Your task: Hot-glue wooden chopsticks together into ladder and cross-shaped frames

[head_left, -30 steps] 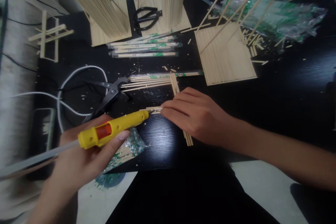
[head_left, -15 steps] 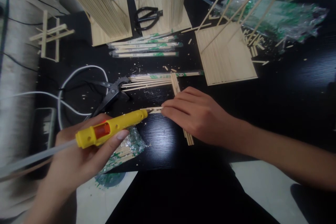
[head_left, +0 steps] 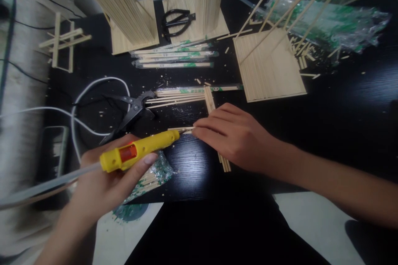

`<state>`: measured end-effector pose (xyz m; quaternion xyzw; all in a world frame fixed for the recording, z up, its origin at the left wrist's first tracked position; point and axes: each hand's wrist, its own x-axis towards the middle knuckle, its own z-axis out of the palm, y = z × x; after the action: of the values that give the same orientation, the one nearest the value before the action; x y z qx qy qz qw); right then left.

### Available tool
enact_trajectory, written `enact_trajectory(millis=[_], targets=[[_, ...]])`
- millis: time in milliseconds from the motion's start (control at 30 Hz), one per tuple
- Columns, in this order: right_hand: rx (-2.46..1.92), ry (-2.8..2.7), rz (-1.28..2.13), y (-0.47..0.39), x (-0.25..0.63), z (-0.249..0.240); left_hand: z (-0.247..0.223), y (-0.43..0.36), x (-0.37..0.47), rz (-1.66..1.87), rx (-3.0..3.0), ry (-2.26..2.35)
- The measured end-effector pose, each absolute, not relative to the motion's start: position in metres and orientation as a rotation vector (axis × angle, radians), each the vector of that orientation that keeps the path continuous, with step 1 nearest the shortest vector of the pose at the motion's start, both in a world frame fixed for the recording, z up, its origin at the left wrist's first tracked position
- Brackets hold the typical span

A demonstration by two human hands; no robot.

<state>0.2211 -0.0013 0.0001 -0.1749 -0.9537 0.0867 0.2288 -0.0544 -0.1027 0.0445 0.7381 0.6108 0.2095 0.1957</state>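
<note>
My left hand [head_left: 108,182] is closed around a yellow hot glue gun [head_left: 146,145] with a red window and a glue stick trailing from its rear. The gun's nozzle meets short pale wooden sticks [head_left: 177,128] lying crosswise on the table. With fingers closed, my right hand [head_left: 233,134] presses on these sticks at their right ends. Beneath that hand runs a narrow strip of joined wooden sticks [head_left: 225,163], showing above and below it. How the crosswise sticks meet the strip is hidden by my fingers.
Pliers [head_left: 133,109] lie beside a row of loose chopsticks [head_left: 180,98]. Wrapped chopsticks [head_left: 174,54] lie farther back. Stick towers [head_left: 124,12] stand on square bases at the rear; another square stick panel [head_left: 270,70] is at right. A white cable [head_left: 73,116] loops at left.
The glue gun in my left hand has shifted slightly right, its nozzle tip moving along the crosswise sticks toward my right fingers. My right hand keeps its hold; the whole view has shifted slightly.
</note>
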Motion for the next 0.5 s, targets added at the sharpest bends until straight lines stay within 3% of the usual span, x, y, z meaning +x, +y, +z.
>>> enact_trajectory(millis=[500], targets=[[-0.486, -2.637, 0.250, -0.001, 0.221, 0.001, 0.040, -0.110, -0.069, 0.582, 2.035, 1.766]])
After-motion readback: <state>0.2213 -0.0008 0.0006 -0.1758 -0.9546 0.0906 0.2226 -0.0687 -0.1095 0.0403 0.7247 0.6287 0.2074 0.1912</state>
